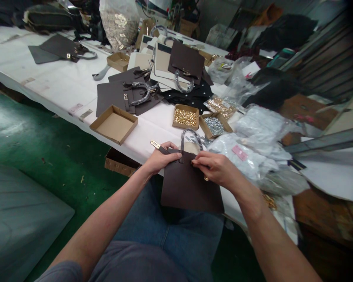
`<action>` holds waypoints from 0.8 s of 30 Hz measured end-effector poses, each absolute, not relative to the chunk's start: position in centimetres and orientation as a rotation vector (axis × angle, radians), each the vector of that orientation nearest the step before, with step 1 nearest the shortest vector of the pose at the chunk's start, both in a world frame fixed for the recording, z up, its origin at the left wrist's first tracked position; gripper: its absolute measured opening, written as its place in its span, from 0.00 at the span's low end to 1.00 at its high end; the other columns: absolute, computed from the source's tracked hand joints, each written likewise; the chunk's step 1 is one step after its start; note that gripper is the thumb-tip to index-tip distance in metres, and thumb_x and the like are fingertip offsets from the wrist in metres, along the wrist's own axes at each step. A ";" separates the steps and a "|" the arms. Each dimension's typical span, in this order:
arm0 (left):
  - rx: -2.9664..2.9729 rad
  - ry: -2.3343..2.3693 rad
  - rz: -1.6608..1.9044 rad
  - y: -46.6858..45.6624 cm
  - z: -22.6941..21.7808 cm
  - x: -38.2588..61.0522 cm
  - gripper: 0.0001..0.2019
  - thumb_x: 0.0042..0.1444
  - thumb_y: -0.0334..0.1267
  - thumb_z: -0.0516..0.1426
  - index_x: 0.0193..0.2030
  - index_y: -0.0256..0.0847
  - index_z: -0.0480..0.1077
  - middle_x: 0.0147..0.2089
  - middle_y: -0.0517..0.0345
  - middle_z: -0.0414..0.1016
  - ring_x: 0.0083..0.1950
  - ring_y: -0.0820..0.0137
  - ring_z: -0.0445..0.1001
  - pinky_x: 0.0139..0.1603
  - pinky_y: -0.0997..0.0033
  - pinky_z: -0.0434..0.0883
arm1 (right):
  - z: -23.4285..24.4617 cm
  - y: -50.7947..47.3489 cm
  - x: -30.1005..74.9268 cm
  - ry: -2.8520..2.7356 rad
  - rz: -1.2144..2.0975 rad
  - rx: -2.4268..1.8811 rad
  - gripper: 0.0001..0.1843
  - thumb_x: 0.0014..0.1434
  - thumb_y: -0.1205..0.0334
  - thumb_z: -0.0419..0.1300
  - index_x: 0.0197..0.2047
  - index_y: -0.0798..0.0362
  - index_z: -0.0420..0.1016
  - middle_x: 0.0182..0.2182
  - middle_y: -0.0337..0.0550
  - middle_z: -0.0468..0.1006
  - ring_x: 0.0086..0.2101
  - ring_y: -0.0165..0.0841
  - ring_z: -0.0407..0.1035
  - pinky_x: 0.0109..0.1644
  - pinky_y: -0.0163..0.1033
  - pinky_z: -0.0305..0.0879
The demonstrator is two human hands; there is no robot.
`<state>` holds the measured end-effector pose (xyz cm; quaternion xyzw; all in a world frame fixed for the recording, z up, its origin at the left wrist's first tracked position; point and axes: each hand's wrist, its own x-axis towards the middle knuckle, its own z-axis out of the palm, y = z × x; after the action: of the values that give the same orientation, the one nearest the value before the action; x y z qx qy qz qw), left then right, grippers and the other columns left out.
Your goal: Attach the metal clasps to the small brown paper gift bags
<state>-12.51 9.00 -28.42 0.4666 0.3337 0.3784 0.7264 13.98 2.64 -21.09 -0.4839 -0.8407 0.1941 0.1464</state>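
A dark brown handbag panel (191, 186) lies over the table's near edge and my lap. Its wrapped handle (191, 132) arches away from me at the top. My left hand (161, 156) is closed on the panel's upper left, thumb pressed near the handle's base. A strap with a gold metal end (155, 144) sticks out beside that hand. My right hand (210, 164) pinches a small gold-coloured piece (193, 161) at the panel's upper middle; its exact kind is too small to tell. Another gold end (206, 178) shows under the right hand.
Just beyond the panel stand a box of gold hardware (186, 117) and a box of silver hardware (214, 125). A shallow cardboard box (114, 124) sits left. Several bag panels (114, 96) are piled behind. Plastic bags (247, 149) crowd the right side.
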 end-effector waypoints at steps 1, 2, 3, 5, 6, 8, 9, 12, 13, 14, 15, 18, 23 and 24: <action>1.043 0.740 0.838 9.0 -28.4 -12.5 0.23 0.55 0.51 0.78 0.45 0.40 0.77 0.39 0.59 0.80 0.34 0.73 0.74 0.34 0.73 0.66 | -21.1 2.7 14.0 -2.416 0.578 -1.387 0.15 0.81 0.59 0.60 0.41 0.45 0.85 0.41 0.43 0.85 0.38 0.38 0.81 0.45 0.43 0.75; 1.054 0.744 0.842 9.0 -28.5 -12.5 0.22 0.55 0.51 0.77 0.45 0.40 0.77 0.39 0.59 0.80 0.34 0.72 0.74 0.35 0.73 0.66 | -21.1 2.8 14.0 -2.410 0.591 -1.387 0.15 0.81 0.59 0.60 0.41 0.45 0.85 0.41 0.43 0.85 0.38 0.38 0.81 0.45 0.43 0.75; 1.062 0.745 0.847 9.0 -28.5 -12.5 0.22 0.55 0.52 0.77 0.46 0.40 0.77 0.39 0.59 0.80 0.34 0.72 0.74 0.35 0.73 0.66 | -21.1 2.8 14.1 -2.399 0.597 -1.388 0.15 0.81 0.59 0.60 0.42 0.45 0.86 0.42 0.43 0.86 0.39 0.38 0.81 0.46 0.44 0.76; 1.061 0.747 0.850 9.0 -28.5 -12.5 0.23 0.55 0.52 0.78 0.46 0.40 0.77 0.39 0.59 0.80 0.34 0.72 0.74 0.34 0.73 0.66 | -21.1 2.8 14.1 -2.364 0.596 -1.387 0.13 0.79 0.60 0.61 0.43 0.45 0.87 0.44 0.44 0.87 0.40 0.40 0.82 0.48 0.45 0.77; 1.056 0.747 0.848 8.9 -28.5 -12.5 0.23 0.55 0.52 0.78 0.46 0.40 0.77 0.39 0.59 0.80 0.34 0.72 0.74 0.34 0.73 0.66 | -21.2 2.7 14.1 -2.339 0.592 -1.385 0.11 0.78 0.61 0.63 0.44 0.45 0.87 0.44 0.44 0.87 0.41 0.41 0.83 0.48 0.46 0.77; 1.047 0.747 0.842 8.9 -28.6 -12.5 0.24 0.55 0.53 0.78 0.47 0.40 0.77 0.39 0.59 0.80 0.34 0.71 0.75 0.34 0.72 0.67 | -21.2 2.6 14.1 -2.286 0.583 -1.394 0.08 0.76 0.61 0.66 0.48 0.44 0.88 0.45 0.44 0.88 0.43 0.42 0.83 0.50 0.48 0.78; 1.046 0.747 0.841 8.9 -28.6 -12.5 0.23 0.55 0.53 0.78 0.47 0.41 0.77 0.39 0.59 0.81 0.34 0.71 0.75 0.35 0.72 0.67 | -21.2 2.5 14.1 -2.268 0.576 -1.402 0.07 0.76 0.61 0.66 0.51 0.44 0.88 0.46 0.44 0.89 0.44 0.43 0.84 0.50 0.48 0.79; 1.064 0.749 0.855 8.8 -28.7 -12.5 0.22 0.56 0.52 0.77 0.46 0.41 0.77 0.38 0.59 0.80 0.34 0.71 0.74 0.35 0.72 0.67 | -21.3 2.4 14.0 -2.265 0.553 -1.412 0.08 0.76 0.61 0.66 0.53 0.44 0.88 0.48 0.44 0.88 0.45 0.43 0.84 0.52 0.49 0.79; 1.072 0.750 0.859 8.8 -28.7 -12.5 0.22 0.57 0.52 0.77 0.46 0.41 0.77 0.38 0.59 0.80 0.34 0.71 0.74 0.35 0.72 0.67 | -21.3 2.3 14.0 -2.276 0.549 -1.407 0.09 0.76 0.61 0.65 0.53 0.44 0.88 0.48 0.44 0.88 0.45 0.43 0.83 0.52 0.49 0.79; 1.078 0.753 0.860 8.8 -28.6 -12.5 0.21 0.57 0.52 0.77 0.45 0.41 0.77 0.38 0.60 0.80 0.34 0.72 0.74 0.35 0.72 0.66 | -21.3 2.3 14.0 -2.288 0.549 -1.403 0.09 0.77 0.61 0.65 0.52 0.44 0.88 0.48 0.44 0.88 0.46 0.43 0.83 0.52 0.49 0.78; 1.081 0.755 0.857 8.8 -28.6 -12.5 0.21 0.57 0.52 0.77 0.45 0.41 0.77 0.38 0.60 0.79 0.34 0.72 0.74 0.35 0.72 0.66 | -21.3 2.3 14.0 -2.299 0.555 -1.404 0.08 0.77 0.61 0.65 0.52 0.44 0.87 0.49 0.45 0.88 0.46 0.43 0.83 0.52 0.48 0.78; 1.084 0.763 0.852 8.7 -28.4 -12.5 0.22 0.57 0.52 0.77 0.45 0.41 0.77 0.36 0.61 0.78 0.33 0.72 0.73 0.34 0.72 0.65 | -21.2 2.4 14.0 -2.335 0.580 -1.408 0.09 0.78 0.62 0.63 0.53 0.44 0.86 0.50 0.45 0.87 0.46 0.43 0.82 0.52 0.48 0.77; 1.099 0.754 0.851 8.8 -28.7 -12.5 0.22 0.57 0.53 0.76 0.46 0.41 0.76 0.38 0.60 0.79 0.34 0.72 0.73 0.35 0.72 0.66 | -21.0 2.5 13.8 -2.354 0.609 -1.446 0.09 0.78 0.63 0.63 0.53 0.44 0.86 0.50 0.44 0.86 0.46 0.41 0.82 0.51 0.46 0.77; 1.098 0.749 0.850 8.8 -28.7 -12.6 0.22 0.57 0.53 0.76 0.46 0.42 0.77 0.38 0.60 0.79 0.34 0.71 0.73 0.36 0.72 0.66 | -21.0 2.5 13.7 -2.349 0.603 -1.461 0.09 0.77 0.63 0.64 0.52 0.44 0.87 0.49 0.44 0.86 0.45 0.41 0.81 0.50 0.46 0.77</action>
<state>-12.55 8.76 -28.74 0.4938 0.3367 0.3824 0.7047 13.72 2.49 -21.00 -0.5097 -0.8197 0.2103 0.1548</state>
